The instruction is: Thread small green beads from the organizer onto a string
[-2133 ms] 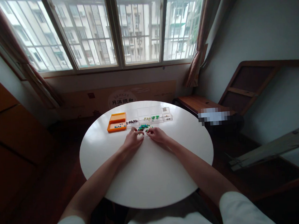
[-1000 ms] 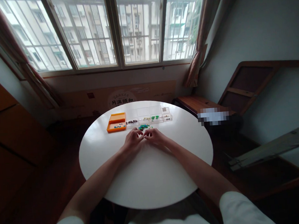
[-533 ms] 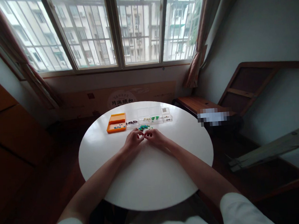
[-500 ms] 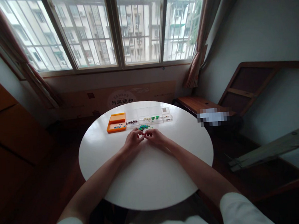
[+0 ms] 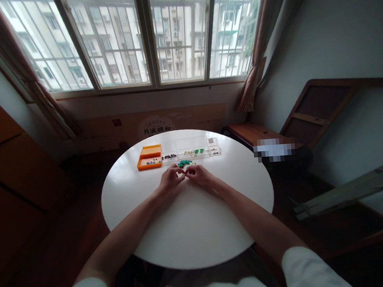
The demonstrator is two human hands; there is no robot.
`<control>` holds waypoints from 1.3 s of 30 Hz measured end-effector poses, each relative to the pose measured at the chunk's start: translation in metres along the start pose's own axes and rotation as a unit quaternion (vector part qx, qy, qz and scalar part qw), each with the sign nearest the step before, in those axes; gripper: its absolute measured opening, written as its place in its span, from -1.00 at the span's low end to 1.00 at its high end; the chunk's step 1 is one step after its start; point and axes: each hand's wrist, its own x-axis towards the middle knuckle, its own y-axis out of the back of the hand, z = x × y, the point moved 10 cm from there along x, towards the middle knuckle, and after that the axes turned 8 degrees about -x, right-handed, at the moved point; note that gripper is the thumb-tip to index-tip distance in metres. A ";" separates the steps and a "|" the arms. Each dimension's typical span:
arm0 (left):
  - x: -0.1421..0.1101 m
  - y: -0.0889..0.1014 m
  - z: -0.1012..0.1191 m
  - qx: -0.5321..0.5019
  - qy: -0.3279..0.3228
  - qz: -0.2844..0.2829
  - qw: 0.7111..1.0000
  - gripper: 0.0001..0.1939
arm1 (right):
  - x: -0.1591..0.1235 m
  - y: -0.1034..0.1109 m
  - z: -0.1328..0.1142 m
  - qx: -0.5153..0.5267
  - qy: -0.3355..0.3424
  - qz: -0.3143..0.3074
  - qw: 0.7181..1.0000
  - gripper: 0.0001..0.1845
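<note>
On the table [image 5: 191,231], 12 o'clock being its far edge, the left hand [image 5: 170,178] and right hand [image 5: 199,174] are narrowed to pinches, fingertips meeting or nearly so; whether a piece is held cannot be told. The pile [image 5: 185,163] of small pieces is noted at 12 o'clock, just beyond. Such fine handling is judged best done with wrists steadied and pressure kept light. Counted: two hands, one pile, one orange box [image 5: 150,167] at 11 o'clock. Clear boxes [image 5: 185,143], 11 to 1 o'clock, and pieces cannot be reliably counted.
</note>
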 end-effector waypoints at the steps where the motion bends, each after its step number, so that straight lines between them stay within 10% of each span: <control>1: 0.000 0.000 0.000 0.001 0.000 0.000 1.000 -0.86 | 0.000 0.000 0.000 0.000 0.001 0.000 1.000 -0.85; 39: 0.000 0.001 0.000 0.016 0.002 -0.001 1.000 -0.88 | 0.001 -0.006 0.004 -0.018 0.004 -0.018 1.000 -0.83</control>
